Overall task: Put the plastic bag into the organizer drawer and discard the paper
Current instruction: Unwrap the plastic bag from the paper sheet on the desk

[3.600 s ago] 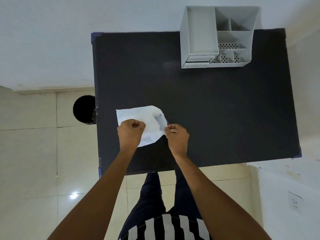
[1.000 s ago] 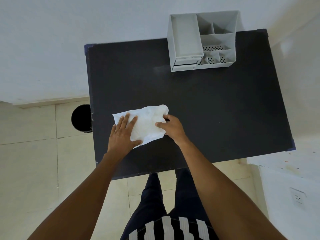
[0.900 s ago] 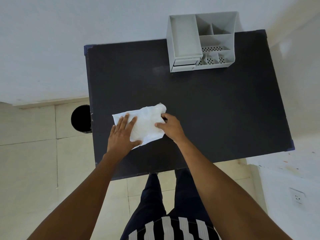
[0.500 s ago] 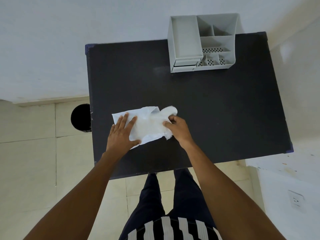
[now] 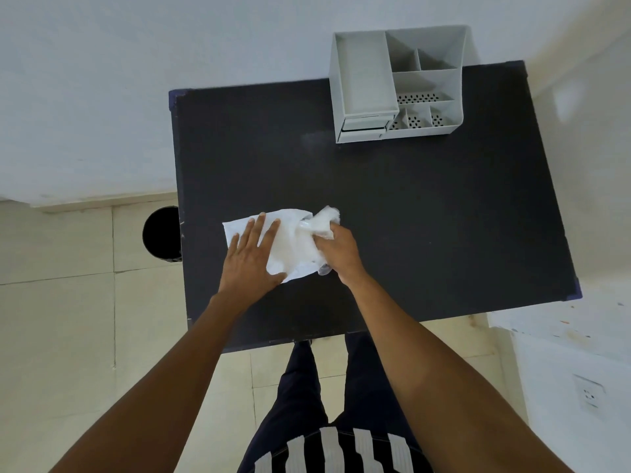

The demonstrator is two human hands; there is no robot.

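Matte black table [image 5: 409, 233], smooth grey plastic organizer [image 5: 362, 80], crinkly white paper [image 5: 290, 247], thin see-through plastic bag [image 5: 324, 224], and glossy pale floor tiles [image 5: 68, 336].

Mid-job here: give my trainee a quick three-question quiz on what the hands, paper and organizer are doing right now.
1. True or false: the left hand lies flat on the paper.
2. What is the right hand gripping: A) plastic bag, B) the organizer, C) nothing?
3. Fill in: the organizer drawer looks ____.

Key: 1 true; 2 A; 3 shut.
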